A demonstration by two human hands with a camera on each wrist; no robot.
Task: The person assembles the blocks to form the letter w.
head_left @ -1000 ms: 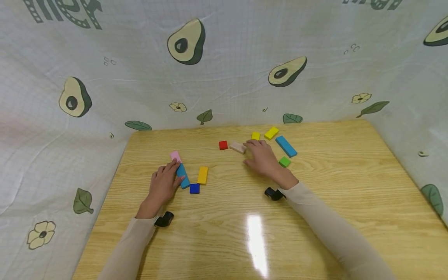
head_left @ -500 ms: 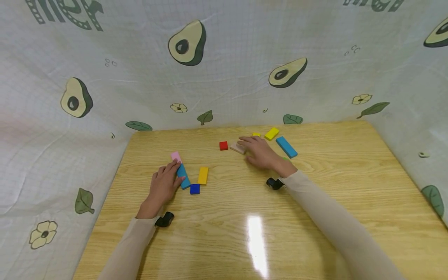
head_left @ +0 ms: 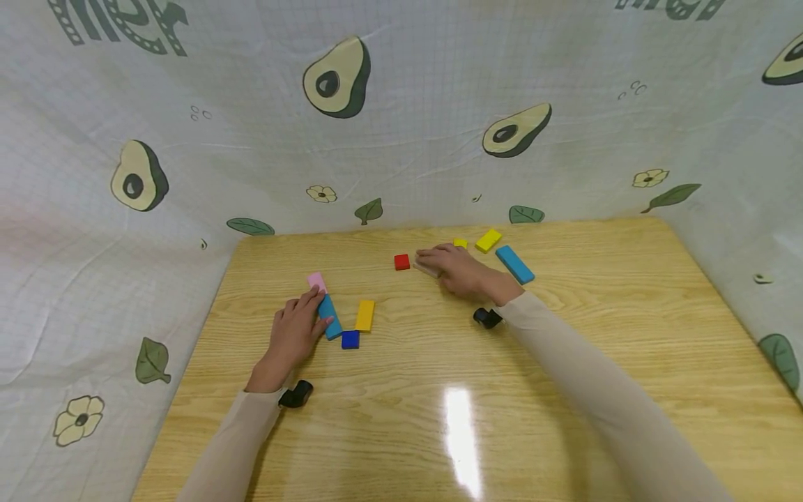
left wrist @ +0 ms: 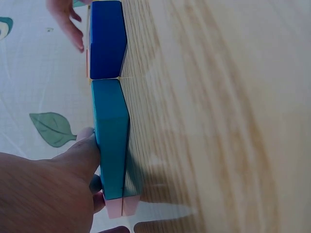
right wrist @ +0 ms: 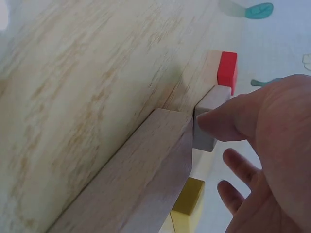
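In the head view my left hand [head_left: 293,335] rests on a light-blue block [head_left: 331,319], fingertips close to where it meets a pink block [head_left: 316,280]. The left wrist view shows my thumb against the light-blue block's upper edge. My right hand [head_left: 461,272] reaches over a plain wooden block [head_left: 426,270], hiding most of it from the head view. In the right wrist view the thumb tip overlaps that wooden block [right wrist: 210,116], and two other fingers hang below, apart from it. A larger-looking wooden block [right wrist: 141,170] lies nearer that camera, hidden in the head view.
A red block [head_left: 401,262] lies left of my right hand. Beyond it are two yellow blocks [head_left: 488,240] and a longer blue block [head_left: 515,264]. An orange-yellow block [head_left: 365,316] and a dark-blue block [head_left: 350,339] lie beside my left hand. A patterned cloth [head_left: 426,139] surrounds the table.
My right hand has moved left and slightly away from me, covering more of the wooden block; its wrist now hides the green block. The left hand stays in place.
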